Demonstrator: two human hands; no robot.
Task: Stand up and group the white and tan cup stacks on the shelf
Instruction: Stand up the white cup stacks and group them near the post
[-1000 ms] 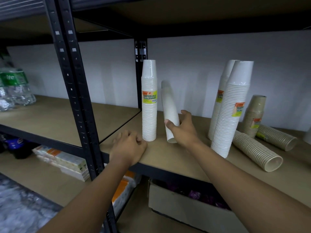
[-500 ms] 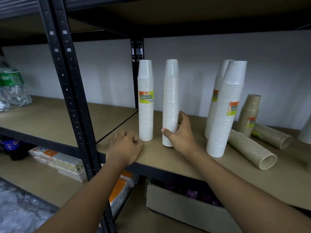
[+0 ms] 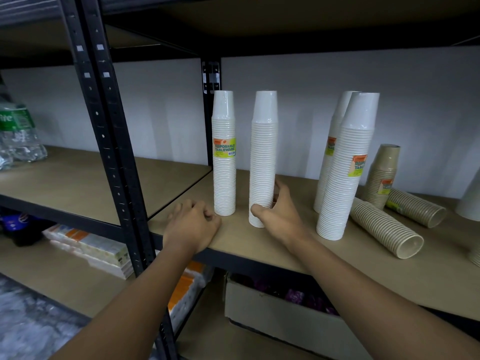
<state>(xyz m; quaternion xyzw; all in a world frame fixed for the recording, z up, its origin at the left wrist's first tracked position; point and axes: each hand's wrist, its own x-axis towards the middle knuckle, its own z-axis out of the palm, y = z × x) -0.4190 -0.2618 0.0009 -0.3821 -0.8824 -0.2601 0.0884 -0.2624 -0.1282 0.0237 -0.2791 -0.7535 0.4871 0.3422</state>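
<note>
Counting L to R: 1 pack of water bottles (image 3: 19, 136) is sitting in the neighbouring bay, then 1 black upright (image 3: 104, 126), 4 white cup stacks, 3 tan cup stacks and 2 hands. All the cups are sitting on the same shelf (image 3: 324, 263).

The left hand (image 3: 192, 228) is resting on the shelf's front edge. Its fingers are lying loosely curled w/ nothing in them, just beside the base of the labelled white stack (image 3: 224, 183). That stack is standing upright by the back post: cups upside-down, rims ribbing the side, orange-green "DISPOSABLE TABLEWARE" label.

Just beside it, a narrow gap apart, the second white stack (image 3: 262, 157) is standing upright, same height. The right hand (image 3: 281, 219) is gripping its base, thumb across the front, fingers wrapping round the back.

Further R, the rear white stack (image 3: 331, 162) and front white stack (image 3: 345, 188) are both tilting, tops to the R, the front one overlapping the rear. Both are showing labels.

Tan: the upright tan stack (image 3: 383, 178), shorter, is standing near the wall. The near tan stack (image 3: 384, 228) and far tan stack (image 3: 415, 209) are lying on their sides, mouths facing front-R.
</note>
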